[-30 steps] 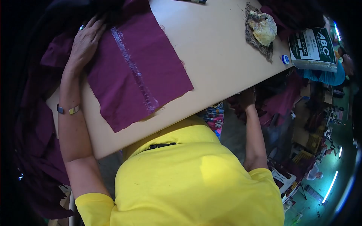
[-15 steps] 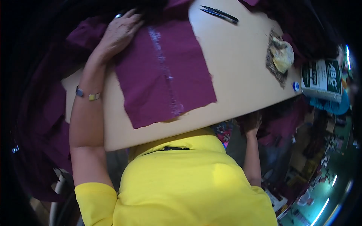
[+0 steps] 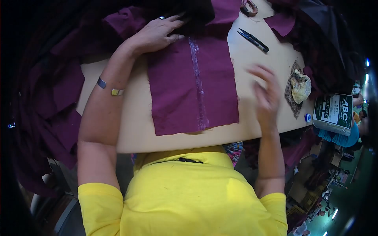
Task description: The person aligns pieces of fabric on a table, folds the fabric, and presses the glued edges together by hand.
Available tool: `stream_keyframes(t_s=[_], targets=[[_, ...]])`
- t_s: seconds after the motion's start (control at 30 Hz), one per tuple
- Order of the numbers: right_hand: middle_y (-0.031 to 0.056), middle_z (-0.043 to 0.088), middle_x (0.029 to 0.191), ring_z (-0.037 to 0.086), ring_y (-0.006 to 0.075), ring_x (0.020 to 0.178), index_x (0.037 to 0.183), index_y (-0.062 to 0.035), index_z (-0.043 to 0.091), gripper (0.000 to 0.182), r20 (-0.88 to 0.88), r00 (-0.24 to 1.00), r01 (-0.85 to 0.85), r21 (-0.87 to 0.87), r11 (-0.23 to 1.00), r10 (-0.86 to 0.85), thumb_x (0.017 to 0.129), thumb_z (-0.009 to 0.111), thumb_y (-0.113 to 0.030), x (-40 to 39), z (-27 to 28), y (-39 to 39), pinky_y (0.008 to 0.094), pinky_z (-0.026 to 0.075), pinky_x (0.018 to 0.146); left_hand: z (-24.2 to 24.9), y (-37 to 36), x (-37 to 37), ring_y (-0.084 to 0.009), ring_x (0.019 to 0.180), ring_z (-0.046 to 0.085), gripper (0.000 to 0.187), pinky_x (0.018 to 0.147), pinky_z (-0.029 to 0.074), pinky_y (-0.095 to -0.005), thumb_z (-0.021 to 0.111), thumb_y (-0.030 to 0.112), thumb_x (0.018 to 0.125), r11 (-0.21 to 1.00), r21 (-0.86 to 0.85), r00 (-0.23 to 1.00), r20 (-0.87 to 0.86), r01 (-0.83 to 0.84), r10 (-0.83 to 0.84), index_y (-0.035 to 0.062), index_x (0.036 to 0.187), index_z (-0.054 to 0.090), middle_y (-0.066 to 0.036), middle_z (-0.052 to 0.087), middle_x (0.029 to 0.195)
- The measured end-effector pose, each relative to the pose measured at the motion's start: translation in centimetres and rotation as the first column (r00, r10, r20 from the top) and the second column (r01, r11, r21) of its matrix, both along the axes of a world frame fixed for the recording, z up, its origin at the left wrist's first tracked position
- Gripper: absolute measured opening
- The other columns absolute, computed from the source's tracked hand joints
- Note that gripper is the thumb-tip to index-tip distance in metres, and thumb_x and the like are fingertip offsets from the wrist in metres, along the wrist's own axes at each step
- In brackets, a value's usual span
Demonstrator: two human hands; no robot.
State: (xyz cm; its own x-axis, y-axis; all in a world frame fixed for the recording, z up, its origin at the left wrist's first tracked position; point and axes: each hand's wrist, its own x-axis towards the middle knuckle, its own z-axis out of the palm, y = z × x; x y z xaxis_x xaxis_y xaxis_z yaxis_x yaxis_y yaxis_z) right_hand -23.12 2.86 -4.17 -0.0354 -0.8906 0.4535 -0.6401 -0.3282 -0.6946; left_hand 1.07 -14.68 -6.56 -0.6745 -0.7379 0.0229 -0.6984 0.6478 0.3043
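Observation:
A maroon cloth piece (image 3: 173, 86) with frayed edges lies on the pale table, a whitish streaked line running down its middle. My left hand (image 3: 161, 35) rests at its upper edge, fingers stretched toward a dark shape (image 3: 197, 15) I cannot make out. That hand wears a ring. To the right of the cloth, my right hand (image 3: 265, 88) is raised over the table, blurred, its thumb and fingers apart with nothing visible between them. Black thread snips (image 3: 253, 40) lie beyond it.
Maroon fabric heaps (image 3: 51, 90) hang at the left, with more dark cloth (image 3: 327, 43) at the right. A crumpled pale wad (image 3: 301, 87), a small blue-capped item (image 3: 308, 117) and a green-and-white ABC tin (image 3: 334, 112) sit along the right side. A scissors-like handle (image 3: 249, 8) shows at the top.
My right hand has come up from below the table edge to above the tabletop. My left hand stays at the cloth's upper edge. The view has shifted, so things sit differently in frame.

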Motion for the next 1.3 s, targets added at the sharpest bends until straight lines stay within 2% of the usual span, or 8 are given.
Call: stream_keyframes(t_s=[0.03, 0.1, 0.27, 0.4, 0.5, 0.67, 0.9, 1.3], targets=[[0.0114, 0.061, 0.102, 0.057, 0.0245, 0.099, 0.097, -0.0038, 0.063, 0.032, 0.124, 0.978, -0.173, 0.041, 0.984, 0.167, 0.072, 0.049, 0.01, 2.0, 0.0, -2.6, 0.0321, 0.043, 0.087, 0.2, 0.3, 0.1, -0.0298, 0.124, 0.04, 0.054, 0.104, 0.031, -0.0389, 0.052, 0.037, 0.088, 1.0, -0.002, 1.0, 0.007, 0.018, -0.018, 0.0098, 0.133, 0.042, -0.014, 0.034, 0.142], [0.0115, 0.062, 0.1, 0.059, 0.0258, 0.094, 0.096, -0.0033, 0.063, 0.03, -0.04, 0.956, -0.292, -0.016, 0.956, 0.292, 0.072, 0.05, 0.008, 4.0, -1.4, -7.0, 0.0318, 0.045, 0.084, 0.5, 0.3, 0.4, -0.0286, 0.127, 0.037, 0.058, 0.106, 0.029, -0.0385, 0.054, 0.039, 0.086, 0.999, 0.013, 0.999, 0.024, 0.043, -0.044, 0.0105, 0.135, 0.04, -0.013, 0.031, 0.144], [0.0094, 0.064, 0.093, 0.06, 0.0256, 0.088, 0.094, -0.0047, 0.064, 0.028, 0.05, 0.968, -0.25, 0.054, 0.967, 0.248, 0.072, 0.05, 0.005, 5.3, -3.6, -10.7, 0.0322, 0.047, 0.081, -0.7, -0.6, 0.9, -0.0279, 0.125, 0.04, 0.063, 0.103, 0.033, -0.0388, 0.062, 0.037, 0.08, 0.99, -0.066, 0.973, -0.188, 0.122, -0.133, 0.0091, 0.133, 0.041, -0.011, 0.036, 0.14], [0.0073, 0.063, 0.095, 0.06, 0.0186, 0.087, 0.099, -0.0053, 0.063, 0.032, -0.023, 0.972, -0.232, 0.045, 0.972, 0.234, 0.073, 0.049, 0.008, 5.3, -3.7, -10.5, 0.0279, 0.047, 0.081, 0.5, 0.9, 0.7, -0.0282, 0.104, 0.053, 0.047, 0.086, 0.044, -0.0412, 0.065, 0.025, 0.076, 0.968, -0.206, 0.98, -0.169, -0.141, 0.107, 0.0053, 0.115, 0.048, -0.01, 0.05, 0.113], [0.0066, 0.062, 0.097, 0.061, 0.0162, 0.087, 0.102, -0.0057, 0.062, 0.034, -0.079, 0.967, -0.236, 0.061, 0.97, 0.241, 0.074, 0.049, 0.009, 5.4, -3.5, -10.4, 0.0264, 0.047, 0.081, -0.6, 1.3, 0.6, -0.0298, 0.095, 0.055, 0.038, 0.083, 0.045, -0.0417, 0.062, 0.019, 0.078, 0.902, -0.407, 0.988, -0.025, -0.148, 0.151, 0.0044, 0.11, 0.049, -0.012, 0.051, 0.107], [0.0074, 0.061, 0.097, 0.06, 0.0205, 0.086, 0.102, -0.0087, 0.063, 0.035, -0.156, 0.96, -0.229, 0.048, 0.972, 0.234, 0.073, 0.05, 0.007, 5.5, -3.9, -10.5, 0.029, 0.048, 0.081, -1.9, 0.0, 0.7, -0.0284, 0.084, 0.057, 0.021, 0.074, 0.049, -0.0354, 0.048, -0.001, 0.078, 0.891, -0.452, 0.982, -0.148, 0.041, -0.12, 0.0023, 0.098, 0.05, -0.012, 0.052, 0.092], [0.0104, 0.056, 0.102, 0.055, 0.0286, 0.095, 0.104, -0.0129, 0.063, 0.039, -0.326, 0.923, -0.218, -0.004, 0.976, 0.205, 0.07, 0.053, 0.003, 5.7, -3.7, -10.5, 0.0362, 0.045, 0.086, -2.2, -2.7, 0.9, -0.0277, 0.085, 0.059, 0.018, 0.076, 0.049, -0.0353, 0.047, 0.004, 0.081, 0.847, -0.486, 0.962, -0.04, 0.217, -0.269, 0.0017, 0.099, 0.051, -0.011, 0.053, 0.093], [0.0139, 0.055, 0.107, 0.057, 0.0323, 0.091, 0.092, -0.0038, 0.064, 0.031, -0.556, 0.754, -0.44, -0.03, 0.898, 0.351, 0.065, 0.057, 0.008, 5.3, -2.1, -6.9, 0.0373, 0.047, 0.077, -2.4, -2.3, 1.0, -0.0285, 0.089, 0.059, 0.019, 0.076, 0.049, -0.0368, 0.046, 0.004, 0.083, 0.877, -0.454, 0.941, -0.201, 0.157, -0.272, 0.0033, 0.101, 0.051, -0.011, 0.054, 0.096]])
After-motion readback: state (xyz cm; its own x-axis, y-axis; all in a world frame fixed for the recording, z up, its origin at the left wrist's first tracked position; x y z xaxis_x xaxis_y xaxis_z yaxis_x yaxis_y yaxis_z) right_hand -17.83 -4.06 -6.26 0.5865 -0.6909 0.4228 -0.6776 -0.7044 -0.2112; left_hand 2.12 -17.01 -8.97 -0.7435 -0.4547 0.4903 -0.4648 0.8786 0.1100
